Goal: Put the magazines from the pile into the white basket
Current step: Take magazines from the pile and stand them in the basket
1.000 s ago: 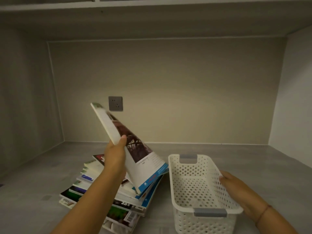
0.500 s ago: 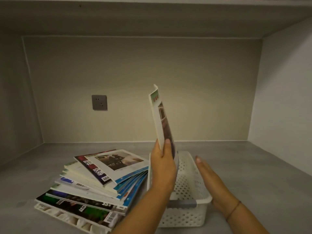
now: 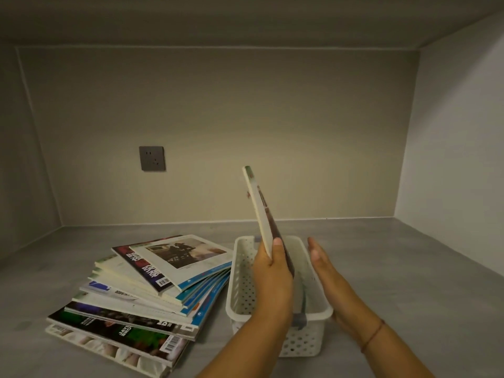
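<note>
Lowered since the earlier frame: magazine (image 3: 260,211), edge-on at lower centre, dips into the white basket (image 3: 240,282), left hand (image 3: 272,271) gripping its lower part. Right hand (image 3: 324,274), fingers straight, flanks the basket's right wall. Insertion step; next likely needs seating, then release, with the pile (image 3: 141,293) lower left still waiting.

There is one white basket (image 3: 242,285). One magazine (image 3: 257,208) is held apart from the pile (image 3: 141,304); the pile shows at least eight more, fanned, though overlap hides the exact number. Two hands are in view, one left hand (image 3: 272,279) and one right hand (image 3: 327,276). One grey wall socket (image 3: 152,158) and one red cord (image 3: 373,335) on the right wrist
</note>
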### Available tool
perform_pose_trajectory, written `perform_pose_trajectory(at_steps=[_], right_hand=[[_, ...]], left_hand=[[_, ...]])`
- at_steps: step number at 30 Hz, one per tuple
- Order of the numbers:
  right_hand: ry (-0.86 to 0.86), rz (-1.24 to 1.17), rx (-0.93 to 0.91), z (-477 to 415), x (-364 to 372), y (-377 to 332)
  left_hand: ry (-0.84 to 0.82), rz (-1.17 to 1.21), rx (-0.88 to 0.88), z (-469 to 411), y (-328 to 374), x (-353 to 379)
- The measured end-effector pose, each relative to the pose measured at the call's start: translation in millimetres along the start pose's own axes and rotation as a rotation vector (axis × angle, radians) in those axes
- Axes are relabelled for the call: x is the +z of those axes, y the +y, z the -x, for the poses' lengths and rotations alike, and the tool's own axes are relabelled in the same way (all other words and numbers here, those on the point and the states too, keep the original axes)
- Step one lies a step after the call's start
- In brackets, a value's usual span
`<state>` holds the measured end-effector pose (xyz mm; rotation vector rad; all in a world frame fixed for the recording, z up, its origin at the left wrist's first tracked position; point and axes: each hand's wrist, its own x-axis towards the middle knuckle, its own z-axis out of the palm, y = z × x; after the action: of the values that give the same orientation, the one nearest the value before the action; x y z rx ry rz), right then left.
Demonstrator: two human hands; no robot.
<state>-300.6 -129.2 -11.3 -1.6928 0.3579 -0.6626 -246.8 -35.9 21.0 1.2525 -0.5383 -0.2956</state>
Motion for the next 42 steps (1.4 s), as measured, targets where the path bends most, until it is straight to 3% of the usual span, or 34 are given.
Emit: perform_pose_trajectory(at_steps=[4, 8, 16, 20, 23, 27, 29, 31, 33, 35, 42], right_hand=[[-0.075, 0.154, -0.08, 1, -3, 0], [-0.058, 0.148, -0.155, -1, -1, 0], [0.022, 0.126, -0.134, 11, 5, -6], [0.039, 0.151, -0.104, 16, 3, -7], [0.072, 0.199, -0.058, 17, 0, -1], [0.202, 0.157, -0.053, 15, 0, 0], [0.227, 0.107, -0.039, 16, 3, 3], [0.195, 0.091, -0.048, 18, 5, 3], [0.19, 0.056, -0.042, 20, 7, -1], [0.218, 0.077, -0.022, 18, 6, 1], [0.245, 0.168, -0.018, 17, 2, 4]], left_hand=[[-0.231, 0.031, 0.005, -3, -8, 2], [-0.389, 0.032, -0.124, -6, -7, 0], [-0.547, 0.004, -0.254, -17, -1, -10], [-0.577, -0.084, -0.213, -15, 2, -17], [-0.445, -0.251, -0.042, -17, 3, -43], [0.02, -0.5, 0.155, -51, -7, -117], [0.276, -0.724, 0.071, -80, -22, -160], [0.439, -1.009, -0.122, -106, -37, -193], [0.469, -1.129, -0.287, -120, -46, -212], [0.456, -1.097, -0.373, -124, -49, -219], [0.438, -1.123, -0.405, -129, -53, -227]])
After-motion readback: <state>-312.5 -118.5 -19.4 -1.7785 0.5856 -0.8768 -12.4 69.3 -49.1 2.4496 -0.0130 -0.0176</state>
